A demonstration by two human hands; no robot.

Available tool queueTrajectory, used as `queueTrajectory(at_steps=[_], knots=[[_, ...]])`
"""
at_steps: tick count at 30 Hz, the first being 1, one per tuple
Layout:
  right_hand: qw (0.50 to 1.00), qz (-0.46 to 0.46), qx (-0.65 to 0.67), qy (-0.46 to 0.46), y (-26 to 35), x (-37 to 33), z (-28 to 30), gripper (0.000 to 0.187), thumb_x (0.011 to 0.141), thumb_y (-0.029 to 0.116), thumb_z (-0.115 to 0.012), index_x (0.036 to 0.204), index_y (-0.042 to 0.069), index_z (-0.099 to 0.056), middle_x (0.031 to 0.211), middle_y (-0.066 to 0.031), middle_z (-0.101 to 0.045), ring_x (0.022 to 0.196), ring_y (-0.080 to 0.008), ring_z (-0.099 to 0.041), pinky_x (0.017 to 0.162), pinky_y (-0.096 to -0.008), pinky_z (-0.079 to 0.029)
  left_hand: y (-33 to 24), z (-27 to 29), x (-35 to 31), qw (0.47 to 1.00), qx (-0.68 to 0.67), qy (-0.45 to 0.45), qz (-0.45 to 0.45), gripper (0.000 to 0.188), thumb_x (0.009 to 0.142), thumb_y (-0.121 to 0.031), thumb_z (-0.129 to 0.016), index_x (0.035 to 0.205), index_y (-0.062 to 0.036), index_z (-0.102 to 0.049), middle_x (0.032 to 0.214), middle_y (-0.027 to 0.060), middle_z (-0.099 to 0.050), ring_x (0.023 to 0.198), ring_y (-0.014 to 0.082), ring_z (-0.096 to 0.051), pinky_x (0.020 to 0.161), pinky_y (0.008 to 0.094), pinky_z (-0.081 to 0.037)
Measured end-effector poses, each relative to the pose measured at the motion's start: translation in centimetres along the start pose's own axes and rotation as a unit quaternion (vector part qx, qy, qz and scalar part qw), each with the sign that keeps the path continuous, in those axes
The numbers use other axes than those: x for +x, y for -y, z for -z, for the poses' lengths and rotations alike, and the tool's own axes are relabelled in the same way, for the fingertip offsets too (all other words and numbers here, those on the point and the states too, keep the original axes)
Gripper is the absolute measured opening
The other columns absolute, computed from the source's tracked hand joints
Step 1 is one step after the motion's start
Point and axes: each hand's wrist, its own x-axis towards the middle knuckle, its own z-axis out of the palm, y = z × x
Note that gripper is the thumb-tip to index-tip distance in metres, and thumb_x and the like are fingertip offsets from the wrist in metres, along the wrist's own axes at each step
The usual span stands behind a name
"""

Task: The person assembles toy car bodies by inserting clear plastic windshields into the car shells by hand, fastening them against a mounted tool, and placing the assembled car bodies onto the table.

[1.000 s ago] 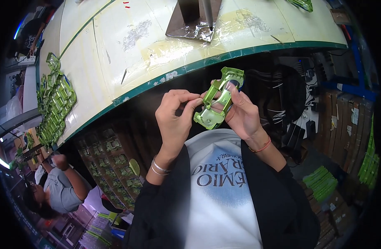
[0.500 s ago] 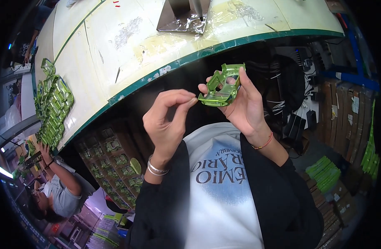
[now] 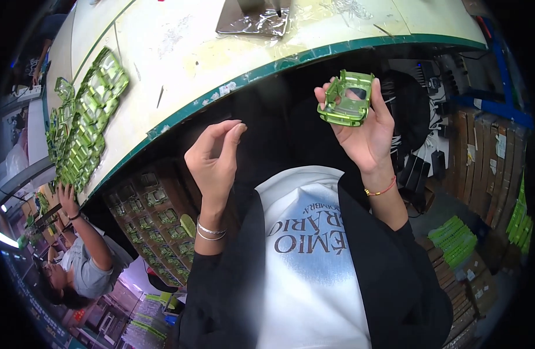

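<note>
To the right, a shiny green see-through toy car body (image 3: 360, 111) is held up in front of the table edge. My right hand (image 3: 369, 139) grips it, with the thumb along its right side and the fingers behind it. Apart from it, farther left, my left hand (image 3: 214, 160) is closed in a pinch, thumb tip against fingertip. Whether anything tiny sits in that pinch cannot be made out.
Green car bodies (image 3: 90, 125) cover the left end of the pale table (image 3: 180, 75), where a co-worker's hand (image 3: 66, 199) touches them. A brown stand base (image 3: 253, 20) is at the far edge. Below left stands a tray of green parts (image 3: 157, 218); cartons (image 3: 483, 151) are right.
My hands have parted: the right one moved right with the car body, and the left moved left, off its edge. At the far left, the pile of car bodies has shifted across the table.
</note>
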Motion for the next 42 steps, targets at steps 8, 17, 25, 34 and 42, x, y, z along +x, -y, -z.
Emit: queueTrajectory(at_steps=[8,17,25,34,42], knots=[[0.995,0.001,-0.077,-0.06,-1.5,-0.2,-0.7,0.059,0.106,0.046,-0.047,0.146,0.003,-0.043,0.129,-0.0225,-0.058,0.129,-0.0391,-0.054,0.106,-0.0473,-0.05,0.7,5.5,6.5,0.911,0.324,-0.198,-0.16,0.012,0.087,-0.006,-0.078,0.098,-0.0021,-0.075,0.082,0.0043,-0.066,0.062,0.0111,-0.05,0.057,0.0248,-0.042],[0.994,-0.037,-0.086,-0.064,-3.2,0.6,-1.1,0.048,0.106,0.043,-0.048,0.142,0.011,-0.046,0.125,-0.0239,-0.063,0.124,-0.043,-0.06,0.105,-0.0521,-0.05,2.5,4.6,13.8,0.877,0.398,-0.205,-0.174,0.014,0.09,-0.014,-0.073,0.097,-0.0026,-0.076,0.093,0.0109,-0.068,0.077,0.0281,-0.065,0.068,0.039,-0.051],[0.988,-0.039,-0.12,-0.084,-4.0,0.7,-1.7,0.057,0.106,0.047,-0.046,0.149,0.01,-0.039,0.126,-0.0219,-0.059,0.122,-0.0377,-0.06,0.103,-0.0482,-0.051,1.5,4.3,11.5,0.911,0.329,-0.148,-0.197,0.01,0.086,-0.007,-0.075,0.096,-0.0035,-0.077,0.089,0.0091,-0.066,0.077,0.0255,-0.063,0.067,0.0358,-0.051],[0.992,-0.046,-0.1,-0.057,-4.8,0.6,-1.7,0.048,0.106,0.043,-0.048,0.143,0.013,-0.045,0.125,-0.024,-0.063,0.123,-0.0419,-0.061,0.104,-0.0515,-0.051,0.1,4.9,10.7,0.901,0.328,-0.156,-0.238,0.008,0.084,-0.005,-0.076,0.092,-0.004,-0.076,0.088,0.0062,-0.067,0.081,0.0234,-0.061,0.071,0.0351,-0.05],[0.992,-0.054,-0.096,-0.056,-5.6,-0.1,-2.1,0.047,0.106,0.043,-0.047,0.143,0.014,-0.044,0.124,-0.0233,-0.063,0.125,-0.042,-0.059,0.104,-0.0519,-0.051,0.4,5.5,10.4,0.888,0.35,-0.145,-0.26,0.008,0.082,-0.008,-0.078,0.089,-0.0056,-0.075,0.087,0.004,-0.065,0.079,0.0219,-0.059,0.068,0.0348,-0.05]])
